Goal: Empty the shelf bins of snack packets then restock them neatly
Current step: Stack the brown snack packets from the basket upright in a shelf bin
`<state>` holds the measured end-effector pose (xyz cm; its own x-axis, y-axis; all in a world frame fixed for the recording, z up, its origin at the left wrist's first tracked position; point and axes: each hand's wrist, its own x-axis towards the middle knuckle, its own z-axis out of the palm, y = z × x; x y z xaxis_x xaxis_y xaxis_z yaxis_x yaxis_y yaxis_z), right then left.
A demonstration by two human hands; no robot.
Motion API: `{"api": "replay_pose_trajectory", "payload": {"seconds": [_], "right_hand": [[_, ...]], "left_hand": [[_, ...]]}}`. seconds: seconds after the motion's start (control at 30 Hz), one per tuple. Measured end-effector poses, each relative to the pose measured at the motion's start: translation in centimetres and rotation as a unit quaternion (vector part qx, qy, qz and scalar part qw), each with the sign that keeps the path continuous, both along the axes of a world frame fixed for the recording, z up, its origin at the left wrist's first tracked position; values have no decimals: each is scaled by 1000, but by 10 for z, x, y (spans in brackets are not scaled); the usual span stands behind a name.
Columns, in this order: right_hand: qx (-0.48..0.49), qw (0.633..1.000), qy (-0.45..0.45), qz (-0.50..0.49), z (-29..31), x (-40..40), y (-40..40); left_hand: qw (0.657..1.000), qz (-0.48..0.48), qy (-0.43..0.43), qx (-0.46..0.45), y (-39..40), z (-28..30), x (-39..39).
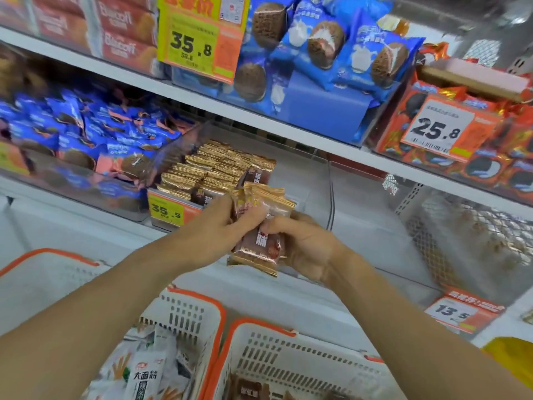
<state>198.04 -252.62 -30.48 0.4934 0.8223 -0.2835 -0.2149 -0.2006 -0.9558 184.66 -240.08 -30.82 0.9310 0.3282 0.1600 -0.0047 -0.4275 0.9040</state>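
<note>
Both bare forearms reach up and forward from the lower corners, converging at the centre. The left hand (227, 223) has its back toward the camera, fingers curled around the upper part of a bundle of brown packets (259, 229). The right hand (305, 246) cups the bundle from below and the side, fingers wrapped round it
</note>
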Motion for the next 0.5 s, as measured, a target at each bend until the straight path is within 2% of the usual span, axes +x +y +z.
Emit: {"api": "replay_pose_trajectory", "payload": {"seconds": [0.1, 0.2, 0.27, 0.33, 0.5], "right_hand": [[5, 998, -28, -54, 8, 8, 22], [-5, 996, 28, -83, 13, 15, 36], [-19, 994, 55, -97, 16, 17, 40], [-33, 991, 65, -109, 18, 21, 42], [-39, 986, 87, -134, 26, 43, 40]], "left_hand": [[996, 83, -42, -4, 24, -11, 8], [973, 177, -75, 125, 55, -30, 12], [956, 183, -50, 225, 69, -46, 15], [941, 168, -57, 288, 73, -59, 18], [932, 177, -103, 299, 79, -69, 21]]}}
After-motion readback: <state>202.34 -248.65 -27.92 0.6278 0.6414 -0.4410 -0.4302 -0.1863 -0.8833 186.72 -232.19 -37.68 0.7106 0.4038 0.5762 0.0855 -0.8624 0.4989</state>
